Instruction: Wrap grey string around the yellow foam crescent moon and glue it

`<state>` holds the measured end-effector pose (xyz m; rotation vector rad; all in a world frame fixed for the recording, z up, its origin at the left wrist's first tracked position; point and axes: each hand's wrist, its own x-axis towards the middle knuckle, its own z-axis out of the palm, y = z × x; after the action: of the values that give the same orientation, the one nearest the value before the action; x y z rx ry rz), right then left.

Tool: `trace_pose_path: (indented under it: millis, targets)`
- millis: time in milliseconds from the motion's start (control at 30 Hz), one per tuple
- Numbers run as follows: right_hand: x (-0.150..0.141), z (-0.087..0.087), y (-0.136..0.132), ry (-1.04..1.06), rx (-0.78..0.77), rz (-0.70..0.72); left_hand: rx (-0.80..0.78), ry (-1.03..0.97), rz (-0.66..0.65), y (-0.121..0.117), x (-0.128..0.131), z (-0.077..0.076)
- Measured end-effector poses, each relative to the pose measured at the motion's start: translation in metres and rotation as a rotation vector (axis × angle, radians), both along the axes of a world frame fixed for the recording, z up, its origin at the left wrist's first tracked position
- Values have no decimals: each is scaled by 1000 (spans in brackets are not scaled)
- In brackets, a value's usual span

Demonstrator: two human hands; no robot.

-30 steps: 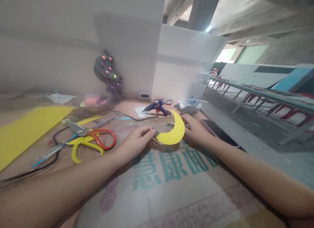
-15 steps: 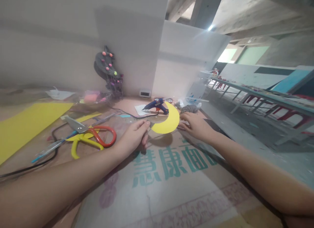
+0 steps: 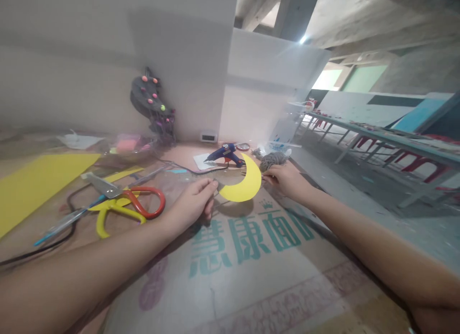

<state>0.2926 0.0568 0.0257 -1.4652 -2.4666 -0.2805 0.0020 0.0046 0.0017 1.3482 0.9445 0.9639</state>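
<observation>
A yellow paper crescent moon (image 3: 247, 186) is held up over the printed board, casting a shadow beneath it. My left hand (image 3: 196, 197) is closed in a pinch at the crescent's lower left tip, where a thin dark bit shows by the fingertips. Close to the crescent's right edge, my right hand (image 3: 285, 181) has its thumb and fingers pinched together; what they hold, if anything, is too small to make out. Behind the crescent lies a blue hot glue gun (image 3: 224, 153) with its nozzle over a white paper square (image 3: 204, 162).
Scissors (image 3: 125, 200) with red and yellow handles lie left, near a yellow sheet (image 3: 39, 185) and a black cord. A grey yarn ball (image 3: 273, 160) sits beyond my right hand. A dark crescent ornament with pompoms (image 3: 149, 97) leans on the wall. Printed board (image 3: 230, 286) covers the front.
The view has shifted slightly, so most things appear a little further left. The crescent sits slightly lower in the picture, and both hands keep their pinched pose beside it.
</observation>
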Motion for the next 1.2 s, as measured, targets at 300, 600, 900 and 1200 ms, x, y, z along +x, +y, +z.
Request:
trace_pose_path:
  millis: [300,600,900,1200]
  targets:
    - [-14,-12,-12,23,67,-8,51,7,-53,5,-2,-11]
    - [-13,0,-9,272,131,-177,43,20,-68,7,-2,-13]
    - [-16,-12,-5,323,-41,-141,69,64,-62,8,-2,-14]
    - [-12,5,-3,268,-26,-72,78,127,-79,5,-1,-11]
